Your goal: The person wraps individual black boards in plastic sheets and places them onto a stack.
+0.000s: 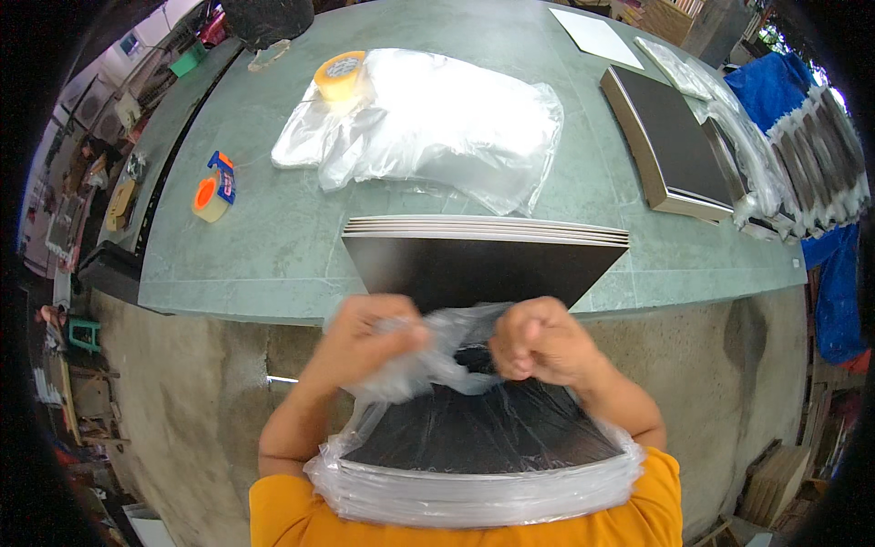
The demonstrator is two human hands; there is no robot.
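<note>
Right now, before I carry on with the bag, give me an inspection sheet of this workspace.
Surface: grey-green worktop, its front edge over a concrete base.
Job's things: stack of dark boards jutting off the edge toward the person; clear plastic bag wraps its near end.
Clutter: pile of clear bags, yellow tape roll, tape dispenser, second board stack, white sheet.
Grippers: left hand and right hand both fisted on the bag's bunched mouth.
Cables: nothing seen.
Surroundings: blue tarpaulin with bagged boards to the right; shelves and a green stool to the left.
</note>
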